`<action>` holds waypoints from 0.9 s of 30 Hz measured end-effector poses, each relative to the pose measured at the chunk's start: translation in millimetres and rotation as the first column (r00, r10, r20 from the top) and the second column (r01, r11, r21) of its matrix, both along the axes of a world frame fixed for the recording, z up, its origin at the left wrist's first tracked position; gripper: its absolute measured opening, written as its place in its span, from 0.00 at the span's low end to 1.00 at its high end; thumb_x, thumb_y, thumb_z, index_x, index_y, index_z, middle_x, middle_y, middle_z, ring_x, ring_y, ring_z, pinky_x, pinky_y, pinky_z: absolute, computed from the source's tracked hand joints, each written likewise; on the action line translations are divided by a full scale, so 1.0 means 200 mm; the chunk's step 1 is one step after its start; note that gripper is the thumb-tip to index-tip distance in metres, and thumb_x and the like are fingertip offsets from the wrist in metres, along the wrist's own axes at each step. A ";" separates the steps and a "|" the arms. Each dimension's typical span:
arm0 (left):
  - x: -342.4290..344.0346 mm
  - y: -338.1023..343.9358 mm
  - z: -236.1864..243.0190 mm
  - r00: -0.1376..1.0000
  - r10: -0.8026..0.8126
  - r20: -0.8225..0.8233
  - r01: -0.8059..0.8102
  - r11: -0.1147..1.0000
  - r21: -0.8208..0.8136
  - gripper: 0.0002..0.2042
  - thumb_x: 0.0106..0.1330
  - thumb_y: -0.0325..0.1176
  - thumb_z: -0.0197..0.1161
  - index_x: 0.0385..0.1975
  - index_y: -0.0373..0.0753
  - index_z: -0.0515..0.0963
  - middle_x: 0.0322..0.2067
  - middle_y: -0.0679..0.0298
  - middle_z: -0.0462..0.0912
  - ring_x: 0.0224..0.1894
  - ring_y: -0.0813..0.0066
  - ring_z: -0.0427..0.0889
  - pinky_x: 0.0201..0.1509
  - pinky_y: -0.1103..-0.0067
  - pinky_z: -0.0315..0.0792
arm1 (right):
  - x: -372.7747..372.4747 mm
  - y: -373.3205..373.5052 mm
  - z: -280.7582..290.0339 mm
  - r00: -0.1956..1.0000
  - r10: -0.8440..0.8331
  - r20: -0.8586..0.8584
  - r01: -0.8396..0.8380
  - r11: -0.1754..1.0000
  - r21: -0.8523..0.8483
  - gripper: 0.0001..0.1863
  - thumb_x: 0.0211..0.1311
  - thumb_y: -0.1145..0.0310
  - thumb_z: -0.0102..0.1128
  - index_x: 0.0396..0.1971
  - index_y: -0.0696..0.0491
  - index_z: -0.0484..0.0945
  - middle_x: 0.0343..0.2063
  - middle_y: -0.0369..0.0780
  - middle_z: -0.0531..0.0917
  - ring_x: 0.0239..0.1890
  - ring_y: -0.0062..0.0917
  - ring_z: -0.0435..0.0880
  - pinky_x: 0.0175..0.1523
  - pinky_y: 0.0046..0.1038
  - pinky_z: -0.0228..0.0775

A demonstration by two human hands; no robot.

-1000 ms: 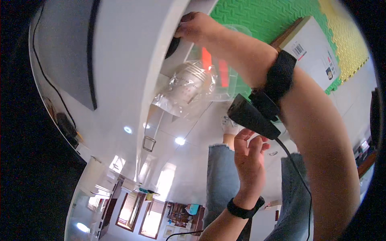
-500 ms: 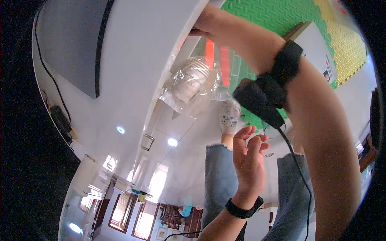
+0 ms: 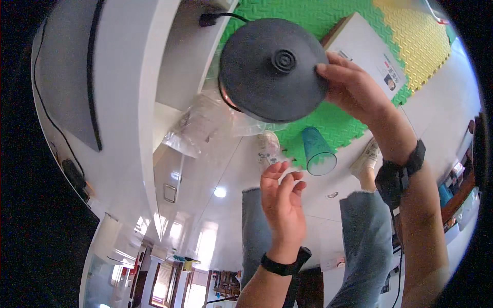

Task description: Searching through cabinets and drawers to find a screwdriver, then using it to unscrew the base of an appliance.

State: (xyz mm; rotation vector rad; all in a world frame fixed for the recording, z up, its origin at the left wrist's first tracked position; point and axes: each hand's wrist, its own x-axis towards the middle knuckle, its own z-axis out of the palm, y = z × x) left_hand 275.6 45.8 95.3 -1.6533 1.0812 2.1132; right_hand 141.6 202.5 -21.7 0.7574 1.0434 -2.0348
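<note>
My right hand (image 3: 352, 84) grips a round black electric kettle base (image 3: 257, 77) by its right edge, thumb on top. The base is tilted toward me, with its ringed connector (image 3: 284, 60) in the middle of the face. A black cord (image 3: 231, 15) runs off behind its upper left. My left hand (image 3: 283, 205) hangs in the air below the base, fingers loosely curled and apart, holding nothing. Under the base, on the left, lies a clear plastic bag (image 3: 192, 126), blurred; the base covers part of what is there.
A blue see-through cup (image 3: 314, 146) is at the edge of the green foam mat (image 3: 354, 115). Beyond my right hand lies a white box (image 3: 367, 51), with a yellow mat (image 3: 416, 46) further off. The white cabinet (image 3: 138, 66) runs along the left, with an open compartment (image 3: 179, 66).
My right hand has come back from behind the cabinet edge and now holds the kettle base in view. My left hand has shifted slightly left. The blue cup has come into sight.
</note>
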 end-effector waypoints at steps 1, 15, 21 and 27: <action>0.00 0.02 0.00 1.000 -0.016 -0.008 0.016 1.000 -0.014 0.14 0.62 0.30 0.53 0.47 0.44 0.67 0.45 0.67 0.72 0.43 0.74 0.72 0.47 0.77 0.65 | 0.03 0.06 0.05 1.000 -0.010 -0.003 0.010 1.000 0.013 0.20 0.60 0.68 0.54 0.51 0.58 0.67 0.45 0.40 0.77 0.47 0.23 0.77 0.53 0.25 0.68; 0.09 0.14 -0.05 0.988 -0.147 -0.045 0.143 0.986 -0.082 0.12 0.61 0.27 0.55 0.44 0.42 0.67 0.43 0.67 0.72 0.39 0.75 0.73 0.42 0.78 0.67 | 0.60 0.61 0.52 0.873 -0.483 0.063 0.487 0.870 -0.079 0.25 0.58 0.70 0.53 0.56 0.60 0.61 0.51 0.44 0.74 0.51 0.30 0.75 0.58 0.34 0.65; 0.16 0.23 0.16 0.847 -0.517 0.124 0.519 0.854 0.020 0.12 0.67 0.32 0.50 0.48 0.41 0.67 0.45 0.67 0.71 0.43 0.76 0.73 0.44 0.78 0.69 | 0.89 0.83 0.90 0.855 -0.510 0.092 0.513 0.858 -0.021 0.27 0.54 0.69 0.56 0.55 0.60 0.63 0.50 0.44 0.75 0.50 0.32 0.76 0.56 0.36 0.67; 0.20 0.58 0.56 0.873 -0.488 0.020 0.398 0.735 0.549 0.21 0.70 0.47 0.43 0.56 0.38 0.63 0.52 0.62 0.69 0.49 0.74 0.72 0.50 0.73 0.69 | 1.21 1.01 1.27 0.841 -0.480 0.250 0.520 0.844 -0.128 0.30 0.48 0.68 0.60 0.53 0.61 0.64 0.47 0.44 0.76 0.48 0.32 0.77 0.54 0.35 0.68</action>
